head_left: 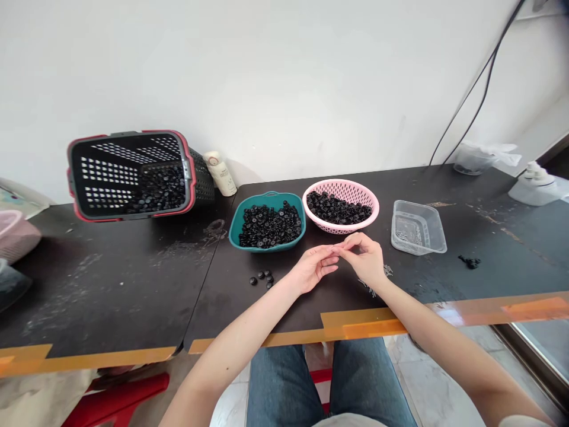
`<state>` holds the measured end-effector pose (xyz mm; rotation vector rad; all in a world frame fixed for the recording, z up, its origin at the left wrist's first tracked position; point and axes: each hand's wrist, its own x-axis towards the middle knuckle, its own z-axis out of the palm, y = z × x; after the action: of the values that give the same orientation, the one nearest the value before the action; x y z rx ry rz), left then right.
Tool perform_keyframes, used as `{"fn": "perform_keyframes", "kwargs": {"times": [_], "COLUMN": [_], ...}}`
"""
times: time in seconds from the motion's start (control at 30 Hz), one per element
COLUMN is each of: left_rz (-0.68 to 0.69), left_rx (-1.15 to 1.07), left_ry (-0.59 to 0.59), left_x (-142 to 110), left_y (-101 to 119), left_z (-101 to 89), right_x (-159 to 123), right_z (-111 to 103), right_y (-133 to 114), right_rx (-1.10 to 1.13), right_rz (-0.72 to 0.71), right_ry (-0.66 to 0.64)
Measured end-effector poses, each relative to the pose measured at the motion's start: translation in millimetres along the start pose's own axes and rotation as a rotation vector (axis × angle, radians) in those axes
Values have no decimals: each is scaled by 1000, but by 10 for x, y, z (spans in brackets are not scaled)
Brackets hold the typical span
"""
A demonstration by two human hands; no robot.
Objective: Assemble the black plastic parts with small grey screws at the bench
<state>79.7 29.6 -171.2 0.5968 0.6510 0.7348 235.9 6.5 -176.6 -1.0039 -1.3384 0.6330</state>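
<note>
Centrally, left hand (315, 268) and right hand (365, 258) meet, fingertips pinched closed, contents too small to tell; five black caps (269, 279) near left, one green basket (267, 247) and one pink basket (374, 209) far side.

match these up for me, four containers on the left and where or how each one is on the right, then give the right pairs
Containers:
1. teal tray
2. pink round basket
3. clear plastic container
4. large dark basket with red trim

Place or state:
A. lies tipped, its opening facing the viewer, black parts inside
B. holds black parts, just left of the pink round basket
C. has a see-through wall, to the right of the other three
D. has a perforated wall, stands between the teal tray and the clear plastic container

Right pairs: 1-B, 2-D, 3-C, 4-A
</note>
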Motion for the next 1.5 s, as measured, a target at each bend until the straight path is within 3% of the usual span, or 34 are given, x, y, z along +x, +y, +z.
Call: {"fn": "perform_keyframes", "kwargs": {"times": [0.13, 0.27, 0.33, 0.4, 0.5, 0.6, 0.7, 0.8, 0.87, 0.93, 1.17, 1.3, 1.4, 1.5], "left_rz": [-118, -206, -204, -178, -151, -145, -129, -98, -66, -36, 26, 68, 123, 236], "left_rx": [-64, -219, -276, -310, -330, -333, -330, -306, -278, -249, -152, -95, -54, 19], "left_ry": [23, -21, -49, -58, -58, -64, -80, -62, -28, 5, 17, -15, -46, -34], "left_x": [-14, -21, -17, -10, -9, -21, -33, -36, -36, -36, -26, -29, -49, -77], "left_y": [22, 54, 78, 103, 124, 126, 124, 125, 127, 124, 82, 73, 77, 62], "left_z": [18, 6, -17, -39, -50, -37, -22, -10, -3, 4, -7, -4, 21, 60], "right_x": [21, 189, 402, 676, 1049, 1240, 1289, 1280, 1247, 1185, 905, 757, 592, 423], "right_z": [28, -78, -202, -331, -431, -394, -319, -283, -279, -286, -358, -301, -178, -41], "right_y": [-37, -112, -133, -116, -23, 74, 112, 102, 82, 56, 28, -20, -97, -123], "right_rx": [115, 104, -47, -351, -780, -1034, -1108, -1032, -945, -890, -809, -269, 141, 382], "right_rz": [138, 116, 103, 71, -50, 95, 196, 32, -120, -175, -7, 133, 217, 361], "right_ry": [-90, -179, -187, -183, -319, -479, -559, -515, -415, -319, -129, -10, -47, -111]}}
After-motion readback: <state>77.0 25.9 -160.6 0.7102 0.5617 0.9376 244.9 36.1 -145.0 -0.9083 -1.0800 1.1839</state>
